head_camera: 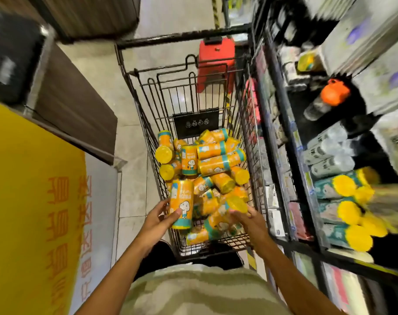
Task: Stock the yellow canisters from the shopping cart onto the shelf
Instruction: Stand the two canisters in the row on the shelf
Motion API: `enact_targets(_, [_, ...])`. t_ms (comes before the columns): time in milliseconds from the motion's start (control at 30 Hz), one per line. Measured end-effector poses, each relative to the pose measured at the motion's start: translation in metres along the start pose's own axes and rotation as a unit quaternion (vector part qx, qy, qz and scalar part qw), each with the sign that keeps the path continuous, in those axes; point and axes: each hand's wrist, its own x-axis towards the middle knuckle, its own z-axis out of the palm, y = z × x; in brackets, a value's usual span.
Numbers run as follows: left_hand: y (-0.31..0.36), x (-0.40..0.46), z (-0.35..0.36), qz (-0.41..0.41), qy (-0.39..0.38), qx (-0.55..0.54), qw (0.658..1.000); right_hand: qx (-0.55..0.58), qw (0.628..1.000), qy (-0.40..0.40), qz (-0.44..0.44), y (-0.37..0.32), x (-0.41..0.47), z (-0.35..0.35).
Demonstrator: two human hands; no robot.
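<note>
Shop aisle, tiled floor; black wire shopping cart (148,123) centre, heaped with yellow canisters (216,160). Shelf (307,201) right, more canisters (350,210) lying there. Left hand (158,220) grips upright canister (181,204) near cart's near-left corner; right hand (250,220) clasps tilted canister (225,212) beside it.

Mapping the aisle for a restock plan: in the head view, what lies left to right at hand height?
Yellow sign → left hand holding a canister → right hand on a canister → cart wall → shelf → shelved canisters.
</note>
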Motion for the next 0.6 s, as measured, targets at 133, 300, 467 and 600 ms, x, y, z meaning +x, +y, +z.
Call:
enact_targets(133, [0.002,-0.009,-0.014,0.029,-0.026,0.005,0.999,0.143,0.989,0.007,0.037,0.013,-0.031,0.013])
enact_targets(300, [-0.002,-0.020,-0.039,0.053,-0.100,0.019,0.993,0.312,0.948,0.041,0.035,0.028,-0.072,0.049])
enact_targets(467, [-0.011,-0.035,-0.061,0.065,-0.159,0.029,0.985,0.321,0.946,0.040,0.009,0.049,-0.124,0.094])
enact_targets(600, [-0.029,-0.046,-0.076,0.041,-0.206,0.036,0.977,0.317,0.947,0.032,-0.026,0.083,-0.174,0.120])
